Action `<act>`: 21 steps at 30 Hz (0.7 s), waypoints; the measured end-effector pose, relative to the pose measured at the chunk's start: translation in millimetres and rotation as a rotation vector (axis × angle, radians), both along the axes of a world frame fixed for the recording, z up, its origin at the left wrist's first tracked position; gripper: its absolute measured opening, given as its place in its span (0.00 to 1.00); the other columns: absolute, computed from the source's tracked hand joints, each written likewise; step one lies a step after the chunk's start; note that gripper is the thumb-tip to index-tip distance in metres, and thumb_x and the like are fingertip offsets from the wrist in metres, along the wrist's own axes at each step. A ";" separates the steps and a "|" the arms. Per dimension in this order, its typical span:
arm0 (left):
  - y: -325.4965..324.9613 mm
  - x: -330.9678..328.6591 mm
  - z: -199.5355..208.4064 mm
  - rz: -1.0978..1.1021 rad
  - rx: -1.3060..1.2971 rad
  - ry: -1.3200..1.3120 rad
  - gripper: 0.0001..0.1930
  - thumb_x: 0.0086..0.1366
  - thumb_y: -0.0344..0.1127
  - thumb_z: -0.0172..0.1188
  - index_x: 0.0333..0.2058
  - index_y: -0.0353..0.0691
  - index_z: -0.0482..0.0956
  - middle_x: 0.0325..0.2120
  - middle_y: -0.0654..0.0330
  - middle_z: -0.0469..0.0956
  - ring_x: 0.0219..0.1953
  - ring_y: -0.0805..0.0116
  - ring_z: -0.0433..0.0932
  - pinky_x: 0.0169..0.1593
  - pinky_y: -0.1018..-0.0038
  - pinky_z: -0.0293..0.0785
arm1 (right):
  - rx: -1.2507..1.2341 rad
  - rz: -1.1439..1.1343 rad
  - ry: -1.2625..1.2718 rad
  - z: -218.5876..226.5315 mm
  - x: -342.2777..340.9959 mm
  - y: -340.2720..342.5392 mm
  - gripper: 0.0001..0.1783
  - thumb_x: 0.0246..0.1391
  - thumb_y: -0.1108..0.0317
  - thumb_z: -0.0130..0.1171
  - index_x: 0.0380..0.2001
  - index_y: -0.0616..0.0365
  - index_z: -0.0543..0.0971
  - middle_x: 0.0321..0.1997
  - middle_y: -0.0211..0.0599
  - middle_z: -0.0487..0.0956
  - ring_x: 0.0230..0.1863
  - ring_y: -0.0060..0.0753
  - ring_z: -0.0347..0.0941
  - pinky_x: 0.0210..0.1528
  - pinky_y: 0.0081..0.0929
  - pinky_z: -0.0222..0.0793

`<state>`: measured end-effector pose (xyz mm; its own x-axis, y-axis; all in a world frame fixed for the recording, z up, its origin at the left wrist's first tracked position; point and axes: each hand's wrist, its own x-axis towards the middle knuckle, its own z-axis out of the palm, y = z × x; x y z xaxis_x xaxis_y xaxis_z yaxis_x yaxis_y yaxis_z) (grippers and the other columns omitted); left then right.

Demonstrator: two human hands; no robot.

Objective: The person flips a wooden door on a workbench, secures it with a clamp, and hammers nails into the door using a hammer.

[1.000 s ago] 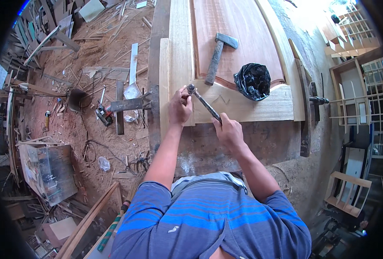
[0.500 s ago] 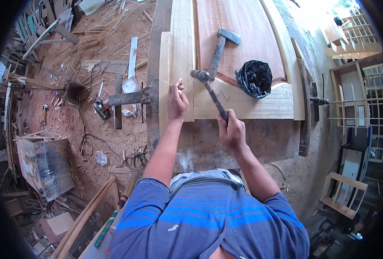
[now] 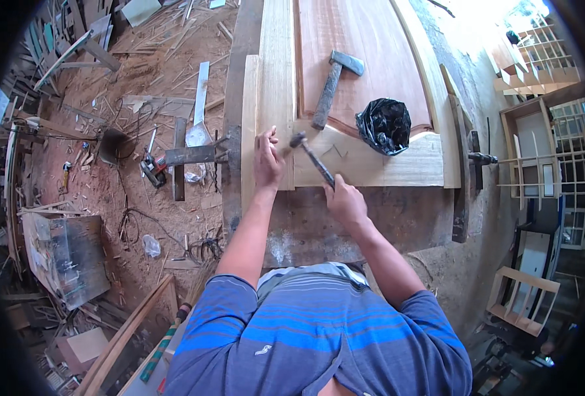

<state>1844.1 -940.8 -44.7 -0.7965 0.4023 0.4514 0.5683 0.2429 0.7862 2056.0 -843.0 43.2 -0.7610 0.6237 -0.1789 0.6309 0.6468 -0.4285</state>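
My right hand (image 3: 347,203) is closed round the handle of a small hammer (image 3: 315,162). Its dark head is raised and slightly blurred, close to my left fingers. On the left edge of a wooden door panel (image 3: 378,170), my left hand (image 3: 268,158) is curled with its fingertips drawn together. Whatever those fingers pinch is too small or blurred to make out. A hatchet (image 3: 327,92) lies on the panel just beyond the hammer, blade away from me. To its right stands a black plastic bag (image 3: 385,125), its mouth open upward.
The door rests on a worn workbench (image 3: 365,224), with clamps at its left (image 3: 190,155) and right (image 3: 482,158) sides. A power tool (image 3: 152,170), cables and wood scraps litter the floor to the left. Slatted wooden frames (image 3: 523,297) stand at the right.
The hammer has swung left and away from the hatchet, its head now nearer my left hand. My right hand shifted slightly left. My left hand stays at the panel's left edge.
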 end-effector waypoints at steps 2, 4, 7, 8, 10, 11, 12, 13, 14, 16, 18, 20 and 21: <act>-2.5 -3.1 -7.5 -0.007 0.022 0.070 0.26 0.67 0.15 0.44 0.62 0.33 0.74 0.44 0.48 0.77 0.45 0.55 0.80 0.53 0.59 0.79 | 0.054 0.002 0.068 -5.9 5.4 6.5 0.17 0.72 0.55 0.59 0.38 0.58 0.74 0.26 0.57 0.82 0.31 0.67 0.82 0.33 0.61 0.76; 3.5 -5.7 -4.9 0.005 0.011 0.039 0.26 0.66 0.15 0.44 0.62 0.33 0.74 0.44 0.48 0.77 0.45 0.55 0.80 0.53 0.60 0.79 | 0.073 -0.008 0.233 11.7 4.8 5.0 0.17 0.72 0.54 0.59 0.38 0.57 0.74 0.25 0.56 0.82 0.29 0.67 0.81 0.32 0.61 0.75; -1.7 1.4 -2.1 0.004 0.022 -0.036 0.27 0.65 0.14 0.43 0.62 0.34 0.74 0.45 0.49 0.77 0.45 0.55 0.80 0.53 0.60 0.79 | -0.106 0.015 0.544 16.2 7.1 -10.4 0.16 0.72 0.56 0.60 0.40 0.60 0.74 0.27 0.60 0.82 0.32 0.69 0.82 0.34 0.62 0.73; -2.3 1.4 -1.3 0.002 0.019 -0.024 0.28 0.65 0.14 0.43 0.62 0.34 0.74 0.45 0.49 0.77 0.45 0.55 0.80 0.53 0.60 0.79 | -0.052 0.050 0.505 -0.3 8.2 -6.2 0.16 0.72 0.57 0.60 0.39 0.59 0.73 0.27 0.59 0.82 0.31 0.68 0.82 0.33 0.60 0.73; 2.7 -2.2 3.6 -0.009 0.022 -0.003 0.28 0.65 0.14 0.43 0.63 0.34 0.74 0.45 0.49 0.77 0.45 0.55 0.80 0.53 0.60 0.79 | 0.010 0.054 0.275 -12.6 5.3 1.9 0.16 0.72 0.56 0.59 0.39 0.58 0.73 0.26 0.57 0.82 0.30 0.67 0.82 0.33 0.60 0.75; 1.7 0.4 5.8 -0.016 0.016 0.000 0.28 0.65 0.14 0.43 0.63 0.34 0.74 0.45 0.49 0.77 0.45 0.55 0.80 0.53 0.60 0.79 | 0.064 0.061 0.040 -18.1 5.2 6.1 0.16 0.72 0.55 0.59 0.39 0.57 0.73 0.24 0.55 0.82 0.29 0.66 0.82 0.33 0.60 0.76; -1.0 2.1 4.5 -0.019 0.004 -0.001 0.29 0.64 0.14 0.44 0.63 0.34 0.73 0.45 0.49 0.77 0.45 0.55 0.80 0.53 0.60 0.79 | 0.069 0.074 -0.001 -6.2 -0.3 7.1 0.17 0.73 0.53 0.58 0.40 0.58 0.73 0.26 0.56 0.84 0.32 0.67 0.83 0.37 0.62 0.78; -1.7 0.2 2.4 -0.012 0.003 -0.001 0.29 0.64 0.14 0.44 0.63 0.34 0.73 0.45 0.49 0.77 0.45 0.55 0.80 0.53 0.60 0.79 | 0.068 0.081 -0.001 3.4 -2.3 3.7 0.17 0.73 0.53 0.58 0.40 0.58 0.73 0.26 0.56 0.84 0.32 0.67 0.83 0.37 0.62 0.78; -0.3 -3.9 0.5 0.002 -0.002 0.016 0.29 0.64 0.14 0.44 0.63 0.33 0.73 0.46 0.49 0.77 0.45 0.55 0.80 0.53 0.60 0.79 | 0.009 0.059 0.105 10.8 -4.6 -0.3 0.18 0.73 0.52 0.57 0.40 0.59 0.73 0.27 0.57 0.84 0.33 0.68 0.84 0.39 0.63 0.78; 5.1 1.8 3.2 -0.004 0.016 -0.036 0.28 0.64 0.14 0.43 0.63 0.33 0.73 0.47 0.48 0.78 0.45 0.55 0.80 0.52 0.59 0.80 | -0.046 0.011 0.209 10.5 -0.4 -3.9 0.19 0.73 0.51 0.56 0.40 0.59 0.73 0.29 0.58 0.85 0.34 0.69 0.84 0.41 0.64 0.78; 5.0 1.2 2.9 -0.013 0.024 -0.016 0.27 0.65 0.16 0.44 0.62 0.33 0.74 0.47 0.48 0.78 0.44 0.55 0.80 0.53 0.59 0.80 | -0.003 0.008 -0.045 -1.4 -1.0 -2.5 0.19 0.73 0.51 0.56 0.39 0.58 0.73 0.29 0.58 0.85 0.34 0.69 0.84 0.40 0.63 0.78; 2.9 -4.0 -0.1 -0.020 0.035 0.016 0.26 0.66 0.17 0.45 0.62 0.33 0.74 0.47 0.47 0.78 0.44 0.54 0.80 0.53 0.59 0.80 | -0.015 0.016 -0.029 -4.0 2.8 -1.5 0.19 0.73 0.51 0.56 0.40 0.58 0.73 0.29 0.58 0.85 0.34 0.69 0.84 0.40 0.63 0.78; 1.1 -0.4 -0.8 -0.007 0.041 -0.038 0.23 0.67 0.20 0.48 0.59 0.34 0.77 0.46 0.47 0.80 0.44 0.53 0.81 0.53 0.59 0.80 | -0.030 0.029 -0.027 -5.0 8.5 -1.0 0.19 0.73 0.51 0.56 0.40 0.58 0.73 0.29 0.58 0.85 0.34 0.69 0.84 0.40 0.64 0.78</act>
<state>1843.7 -939.7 -45.5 -0.8106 0.3898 0.4370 0.5391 0.2056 0.8167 2064.4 -844.0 38.2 -0.7733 0.5954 -0.2181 0.6237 0.6520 -0.4312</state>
